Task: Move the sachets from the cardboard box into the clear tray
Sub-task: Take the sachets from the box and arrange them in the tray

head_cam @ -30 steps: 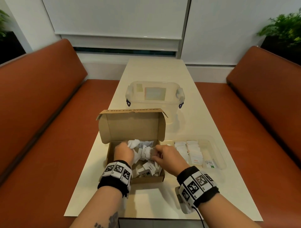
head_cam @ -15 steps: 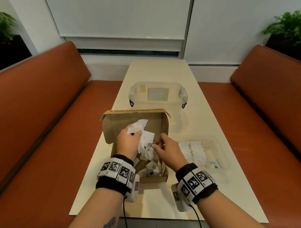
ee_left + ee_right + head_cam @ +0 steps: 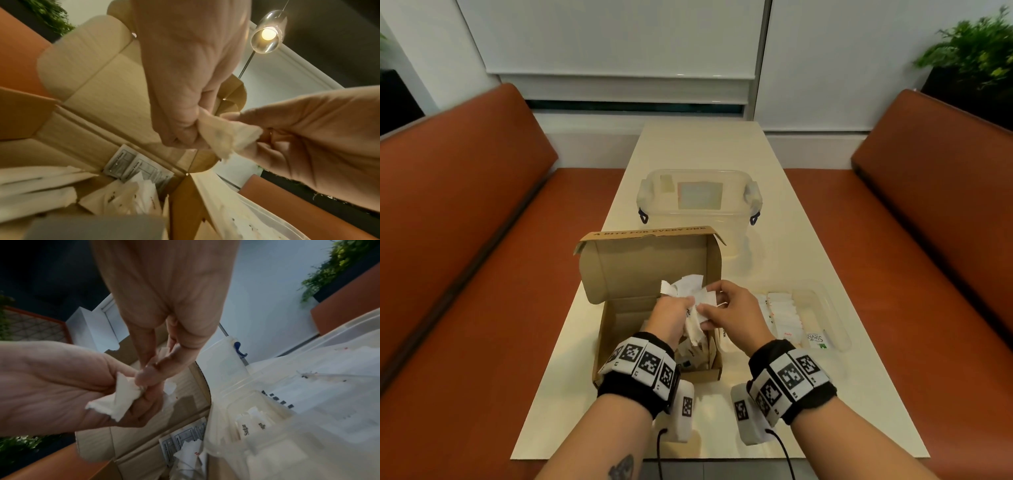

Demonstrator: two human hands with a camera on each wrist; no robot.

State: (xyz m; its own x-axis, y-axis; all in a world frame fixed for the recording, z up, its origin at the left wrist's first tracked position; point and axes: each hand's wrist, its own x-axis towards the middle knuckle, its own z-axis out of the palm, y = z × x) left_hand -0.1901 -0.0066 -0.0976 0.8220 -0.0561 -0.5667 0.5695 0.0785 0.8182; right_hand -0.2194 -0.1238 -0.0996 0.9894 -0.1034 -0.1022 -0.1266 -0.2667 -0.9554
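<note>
The cardboard box (image 3: 650, 270) stands open on the table, its lid upright, with several white sachets (image 3: 695, 353) still lying inside. Above the box my left hand (image 3: 690, 303) grips a bunch of white sachets (image 3: 685, 289). My right hand (image 3: 710, 305) pinches the right side of the same bunch, thumb against fingers. The left wrist view shows the left hand (image 3: 191, 129) curled round the crumpled sachets (image 3: 226, 136). In the right wrist view the right hand (image 3: 148, 374) pinches them. The clear tray (image 3: 835, 308) lies just right of the box and holds rows of sachets (image 3: 784, 315).
A lidded clear container (image 3: 698, 205) with blue clips stands behind the box. The narrow cream table (image 3: 774, 411) runs between two orange benches (image 3: 465, 240) (image 3: 928, 240). A plant (image 3: 976, 44) stands at the far right.
Both hands have come up out of the box with a bunch of sachets. The right hand has closed in and taken hold of the bunch that the left hand holds.
</note>
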